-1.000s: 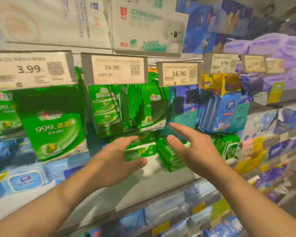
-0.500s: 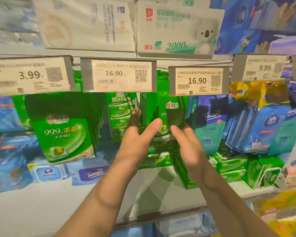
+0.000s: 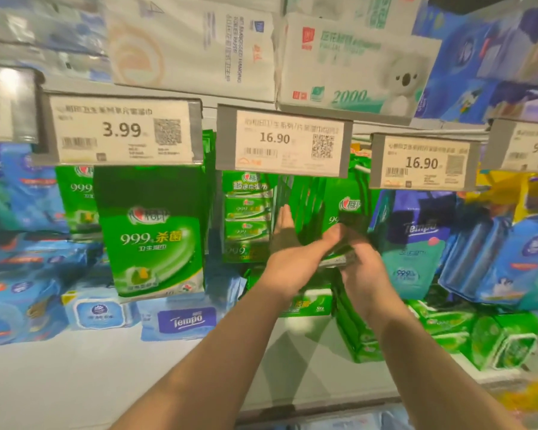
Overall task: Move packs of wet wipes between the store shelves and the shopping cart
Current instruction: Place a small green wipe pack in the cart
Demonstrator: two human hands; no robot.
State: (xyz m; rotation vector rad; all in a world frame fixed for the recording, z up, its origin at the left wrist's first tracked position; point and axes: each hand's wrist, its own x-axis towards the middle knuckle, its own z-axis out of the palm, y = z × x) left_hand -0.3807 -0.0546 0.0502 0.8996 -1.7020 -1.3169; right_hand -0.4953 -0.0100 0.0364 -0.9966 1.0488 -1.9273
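Green wet wipes packs [image 3: 345, 209] hang in a row under the middle 16.90 price tag [image 3: 280, 141]. My left hand [image 3: 292, 262] reaches up among them. Its fingers point straight up against the pack edges, and its thumb lies across the front pack. My right hand [image 3: 362, 274] grips the lower edge of that front pack from the right, with its fingertips hidden behind the pack. Both forearms rise from the bottom of the view. No cart is in view.
A larger green 999 pack [image 3: 156, 237] hangs at the left. Blue Tempo packs [image 3: 184, 321] and more green packs [image 3: 448, 330] lie on the white shelf [image 3: 106, 367]. Teal and blue packs [image 3: 494, 259] hang at the right. Tissue boxes [image 3: 348, 63] sit on the shelf above.
Both hands have risen from above the shelf to the hanging green packs. The right hand has closed on the front pack's lower edge, and the view has shifted closer and to the left.
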